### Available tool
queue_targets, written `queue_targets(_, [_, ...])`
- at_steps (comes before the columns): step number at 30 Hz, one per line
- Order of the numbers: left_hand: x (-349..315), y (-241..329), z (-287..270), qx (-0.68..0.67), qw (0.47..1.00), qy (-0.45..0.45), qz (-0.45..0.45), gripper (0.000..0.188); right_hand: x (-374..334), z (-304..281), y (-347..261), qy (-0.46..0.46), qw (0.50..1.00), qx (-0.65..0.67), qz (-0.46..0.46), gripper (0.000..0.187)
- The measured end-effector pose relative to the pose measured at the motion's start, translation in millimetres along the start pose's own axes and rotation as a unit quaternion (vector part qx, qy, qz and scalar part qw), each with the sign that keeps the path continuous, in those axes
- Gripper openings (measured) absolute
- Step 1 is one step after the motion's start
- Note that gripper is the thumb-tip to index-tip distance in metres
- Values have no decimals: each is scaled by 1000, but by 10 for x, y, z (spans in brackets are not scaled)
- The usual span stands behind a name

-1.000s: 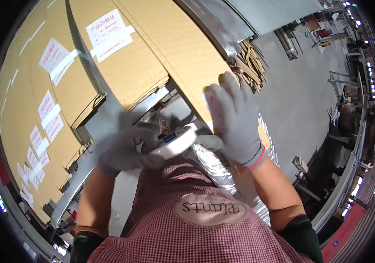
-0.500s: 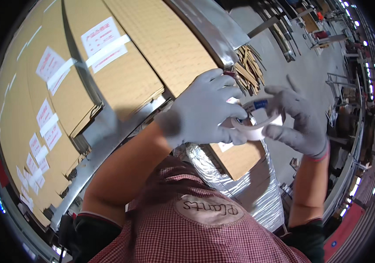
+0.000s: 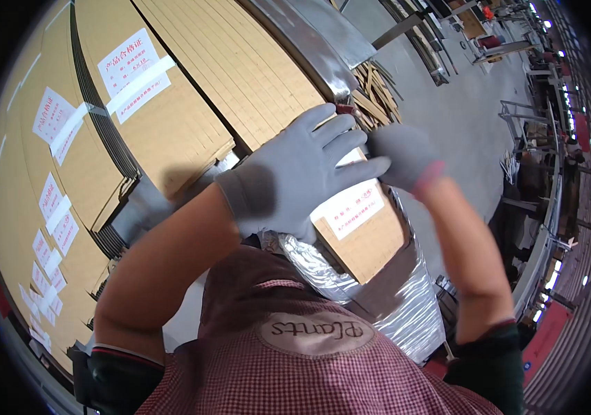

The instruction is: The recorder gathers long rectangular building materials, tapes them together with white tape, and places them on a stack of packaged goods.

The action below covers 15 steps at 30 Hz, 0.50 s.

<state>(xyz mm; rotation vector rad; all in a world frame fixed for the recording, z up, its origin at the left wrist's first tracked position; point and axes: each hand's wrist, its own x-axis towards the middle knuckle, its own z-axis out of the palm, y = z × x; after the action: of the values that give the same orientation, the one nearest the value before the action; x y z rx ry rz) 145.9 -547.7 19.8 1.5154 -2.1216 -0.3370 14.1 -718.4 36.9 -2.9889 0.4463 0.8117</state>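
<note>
My left hand (image 3: 302,169), in a grey glove, lies spread over the near end of a stack of cardboard sheets. Its palm and fingers partly cover a white paper label (image 3: 356,209) with red print, which has a pale band across it. Just right of its fingertips is my right hand (image 3: 402,155), also gloved and smeared by motion. Its fingers are hidden, and whatever it holds does not show. Below the label, the brown cardboard (image 3: 371,252) slants toward my apron.
Tall stacks of cardboard (image 3: 191,97) fill the left, several bearing taped labels (image 3: 136,69). Crumpled silver wrapping (image 3: 406,315) lies below the cardboard end. Beyond my hands are a metal sheet (image 3: 323,31), a pile of brown strips (image 3: 376,97) and grey floor (image 3: 454,124).
The white tape roll, held between both hands earlier, is out of sight. My left hand has spread flat over the label. My right hand has moved up and left, close beside it.
</note>
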Motion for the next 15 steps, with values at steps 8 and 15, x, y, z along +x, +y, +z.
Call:
queue_targets(8, [197,1250,869,-129,990,59,4,39,-342,125,177,113,918,379,16,21])
queue_targets(15, [-505,992,52,-373,885,157,-229,12,-1210,-593,-480,126,925,215,-288,18])
